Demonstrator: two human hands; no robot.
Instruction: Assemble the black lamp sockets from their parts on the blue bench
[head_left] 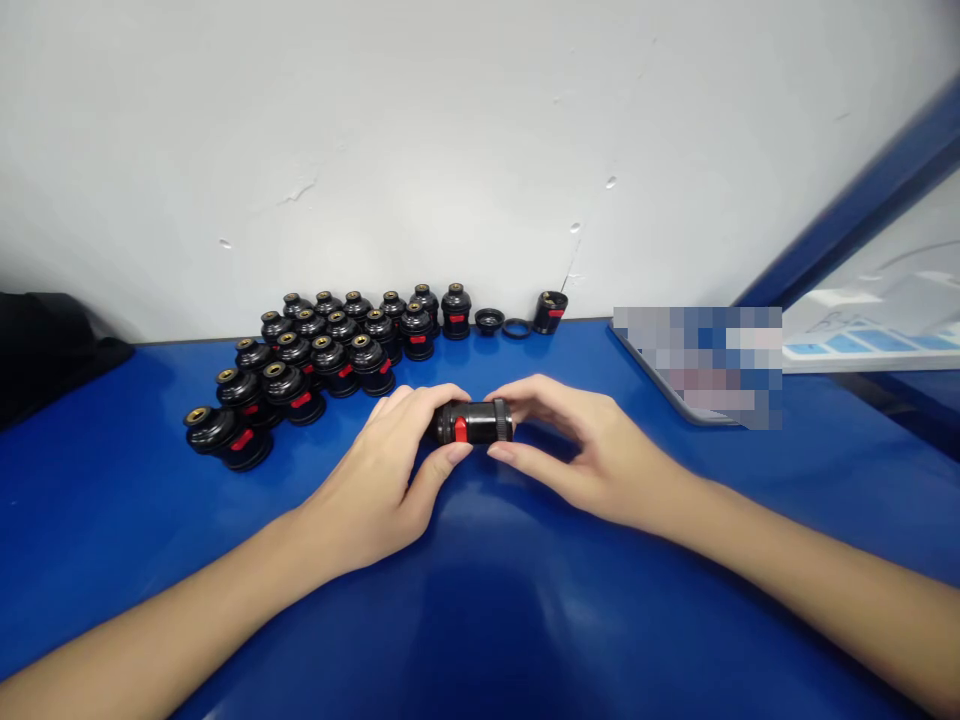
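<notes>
Both forearms angled inward; left hand (386,470) and right hand (581,445) meet fingertip-to-fingertip, fingers curled in pinch grip.

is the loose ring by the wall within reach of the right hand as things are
Probably not right away: the right hand and left hand both grip the black part. The ring lies unobstructed on the blue table beyond.

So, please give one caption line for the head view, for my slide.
Left hand and right hand hold a black lamp socket sideways over a blue table, finished sockets behind.
</notes>
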